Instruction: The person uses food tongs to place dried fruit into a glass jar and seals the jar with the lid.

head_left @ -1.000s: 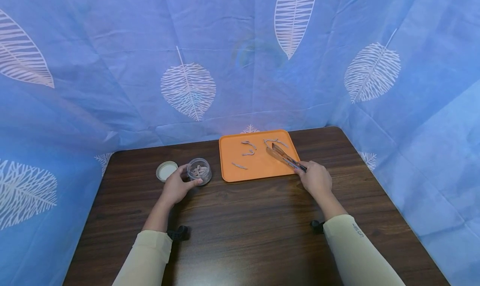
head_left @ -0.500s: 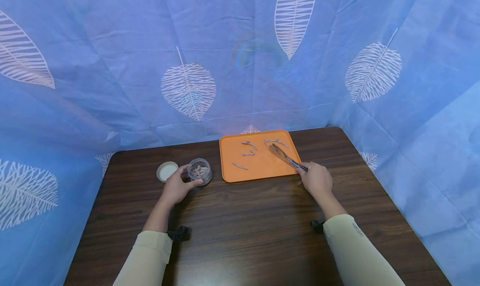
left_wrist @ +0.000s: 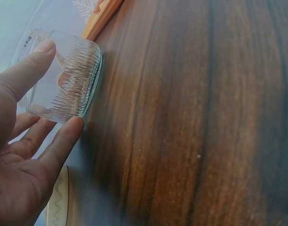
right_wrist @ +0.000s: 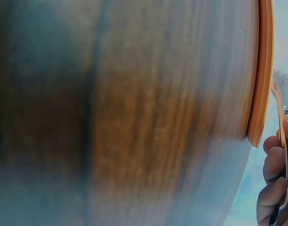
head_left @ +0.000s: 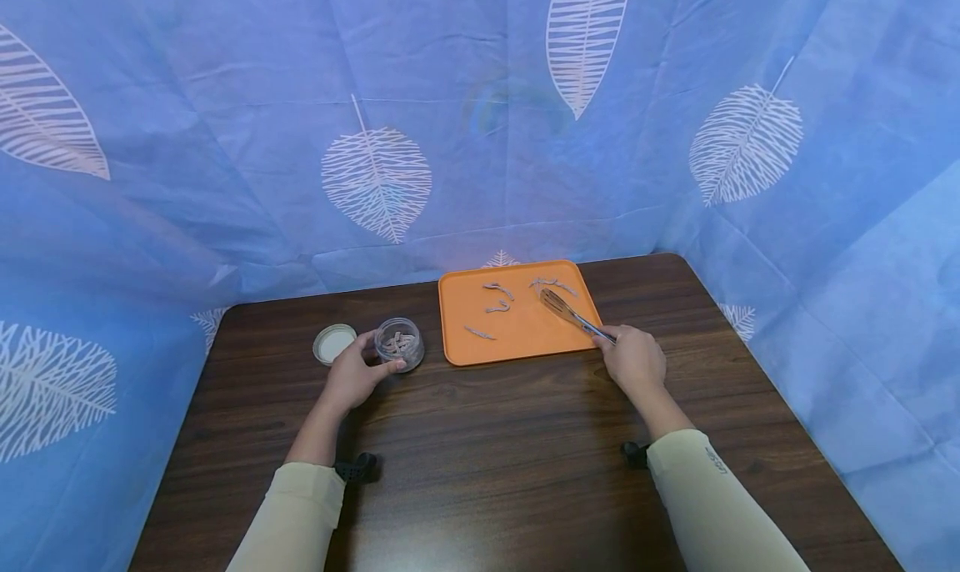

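Note:
My left hand [head_left: 352, 378] holds a clear glass jar [head_left: 417, 357] upright on the table, thumb on the near side and fingers round the other. Pale, thin twisted pieces [head_left: 399, 343] lie inside; in the left wrist view the glass jar [left_wrist: 71, 42] shows them ridged through its wall. My right hand [head_left: 634, 358] grips metal tongs [head_left: 573, 315] over the right part of an orange tray [head_left: 480, 355]. The tongs' tips are pressed together next to a greyish curved piece [head_left: 538, 283]; whether they pinch it I cannot tell. In the right wrist view the tongs [right_wrist: 284, 92] are partly cut off.
Several greyish twisted pieces lie apart on the tray, among them a straight one [head_left: 480, 333] and a hooked one [head_left: 498, 307]. A round lid [head_left: 333, 343] lies left of the jar. Behind the dark wooden table [head_left: 480, 439] hangs a blue leaf-patterned cloth [head_left: 465, 172].
The tongs' arms have come together, and their tips have shifted slightly right. The curved piece by the tips has moved a little. My left hand and the jar stay in place.

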`<state>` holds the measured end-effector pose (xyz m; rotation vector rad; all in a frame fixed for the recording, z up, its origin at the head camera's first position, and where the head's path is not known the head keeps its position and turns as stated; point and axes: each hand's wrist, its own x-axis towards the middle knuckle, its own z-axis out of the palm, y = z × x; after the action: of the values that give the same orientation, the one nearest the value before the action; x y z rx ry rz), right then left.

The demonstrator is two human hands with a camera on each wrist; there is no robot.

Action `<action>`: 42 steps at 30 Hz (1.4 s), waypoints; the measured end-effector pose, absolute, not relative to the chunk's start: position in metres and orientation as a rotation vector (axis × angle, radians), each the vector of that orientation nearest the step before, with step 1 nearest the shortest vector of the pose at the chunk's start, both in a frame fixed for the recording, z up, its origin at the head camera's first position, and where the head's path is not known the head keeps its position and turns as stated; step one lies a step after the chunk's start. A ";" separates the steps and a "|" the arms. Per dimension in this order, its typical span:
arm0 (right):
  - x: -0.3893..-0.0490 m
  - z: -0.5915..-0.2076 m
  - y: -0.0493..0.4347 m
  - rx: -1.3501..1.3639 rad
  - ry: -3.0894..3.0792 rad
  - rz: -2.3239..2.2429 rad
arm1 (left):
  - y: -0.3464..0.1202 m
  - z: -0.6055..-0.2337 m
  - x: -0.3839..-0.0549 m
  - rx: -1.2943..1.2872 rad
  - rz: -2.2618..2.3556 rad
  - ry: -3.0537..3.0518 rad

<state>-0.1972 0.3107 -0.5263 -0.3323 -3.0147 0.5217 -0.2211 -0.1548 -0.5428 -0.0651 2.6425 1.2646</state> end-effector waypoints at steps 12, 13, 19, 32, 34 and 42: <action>-0.194 -0.528 0.311 -0.310 -2.999 0.531 | -0.154 -0.542 -0.221 -0.060 1.281 2.628; -0.194 -0.528 0.311 -0.307 -2.996 0.533 | -0.154 -0.541 -0.221 -0.061 1.282 2.627; -0.191 -0.527 0.309 -0.289 -2.971 0.560 | -0.154 -0.540 -0.220 -0.062 1.285 2.622; -0.186 -0.524 0.302 -0.251 -2.945 0.587 | -0.154 -0.543 -0.222 -0.017 1.293 2.638; -0.185 -0.524 0.300 -0.257 -2.949 0.591 | -0.154 -0.543 -0.222 -0.018 1.293 2.636; -0.182 -0.518 0.291 -0.234 -2.938 0.584 | -0.155 -0.543 -0.221 -0.024 1.300 2.622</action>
<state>-0.1821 0.2907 -0.5185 -0.2339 -2.9383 0.5842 -0.2212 -0.1548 -0.5426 -0.0245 2.6224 1.2999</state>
